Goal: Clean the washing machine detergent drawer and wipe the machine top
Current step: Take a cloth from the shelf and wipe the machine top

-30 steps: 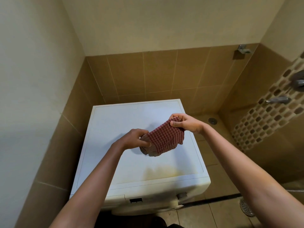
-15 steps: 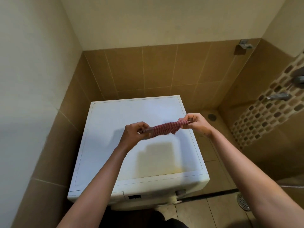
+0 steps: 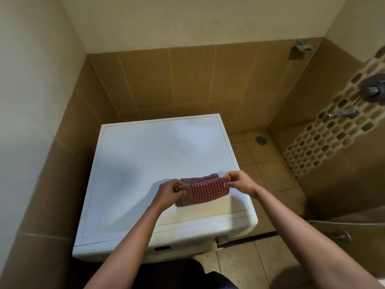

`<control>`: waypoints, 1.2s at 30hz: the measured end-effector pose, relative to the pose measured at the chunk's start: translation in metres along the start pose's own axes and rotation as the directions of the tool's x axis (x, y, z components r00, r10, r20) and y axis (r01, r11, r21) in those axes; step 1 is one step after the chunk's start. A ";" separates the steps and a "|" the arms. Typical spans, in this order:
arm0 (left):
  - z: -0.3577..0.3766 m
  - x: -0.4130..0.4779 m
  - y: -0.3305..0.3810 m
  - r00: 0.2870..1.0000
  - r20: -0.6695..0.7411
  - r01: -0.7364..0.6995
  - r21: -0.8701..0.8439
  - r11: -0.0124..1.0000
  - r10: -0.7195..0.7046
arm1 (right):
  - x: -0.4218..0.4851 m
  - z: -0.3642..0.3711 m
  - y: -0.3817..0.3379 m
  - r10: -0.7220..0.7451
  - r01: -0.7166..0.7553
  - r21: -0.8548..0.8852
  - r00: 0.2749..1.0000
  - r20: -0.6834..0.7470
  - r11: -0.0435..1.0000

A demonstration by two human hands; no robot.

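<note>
Left hand (image 3: 168,192): fingers (image 3: 179,189) curled, with thumb and fingertips pinching the left end of a folded red-and-white checked cloth (image 3: 205,191). Right hand (image 3: 239,182): fingers (image 3: 227,183) curled close together, pinching the cloth's upper right corner.

The cloth is stretched between the two sets of fingers. Its top edge is taut, and the rest hangs below the fingers as a rough rectangle. A plain brownish band runs down its left end, right beside the left fingers. A second layer shows just behind the top edge.

Beneath the fingers lies the flat white plastic top of a washing machine (image 3: 145,159). The cloth sits over the near right part of that top. Whether its lower edge touches the surface cannot be told. A yellowish stain marks the top just on the person's side of the cloth. A grey shadow lies on the top to the left of the left fingers.

Nearer the person than the fingers is the machine's front edge, with a small dark rectangular slot (image 3: 162,248) and a round grey knob (image 3: 221,239). The detergent drawer cannot be made out from this angle.

Beyond the fingers is a wall of brown glazed tiles (image 3: 187,84). Well to the right of the right fingers, a round metal floor drain (image 3: 260,140) sits in the tiled floor, and a chrome tap (image 3: 343,113) is mounted on a brown-and-cream mosaic strip (image 3: 325,142).
</note>
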State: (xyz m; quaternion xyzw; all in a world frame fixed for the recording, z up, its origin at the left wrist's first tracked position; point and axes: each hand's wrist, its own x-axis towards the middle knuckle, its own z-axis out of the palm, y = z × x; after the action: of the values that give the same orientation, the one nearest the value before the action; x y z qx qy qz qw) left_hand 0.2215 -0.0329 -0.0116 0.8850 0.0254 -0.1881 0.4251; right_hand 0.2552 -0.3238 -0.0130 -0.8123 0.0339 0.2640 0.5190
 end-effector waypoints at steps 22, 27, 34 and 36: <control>0.028 0.012 0.014 0.857 -0.106 0.481 -0.182 0.858 -0.504 | 0.024 0.051 -0.022 0.359 -0.345 0.103 0.911 -0.204 0.933; 0.020 0.000 0.028 0.895 -0.108 0.421 -0.118 0.899 -0.433 | -0.006 0.045 -0.049 0.241 -0.188 0.465 0.969 -0.057 0.865; 0.032 -0.041 0.086 0.895 0.405 0.445 -0.815 0.371 -0.186 | -0.095 0.054 -0.092 -0.164 0.238 0.161 0.912 -0.375 0.958; 0.039 -0.062 0.103 0.881 0.469 0.472 -0.864 0.174 -0.059 | -0.134 0.068 -0.094 -0.281 0.294 -0.025 0.878 -0.387 0.955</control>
State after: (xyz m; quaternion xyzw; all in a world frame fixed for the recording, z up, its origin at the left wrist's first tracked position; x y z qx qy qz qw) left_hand 0.1730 -0.1213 0.0650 0.3632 0.2212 -0.3484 0.8353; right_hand 0.1448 -0.2509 0.1049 -0.8353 0.0192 0.0181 0.5491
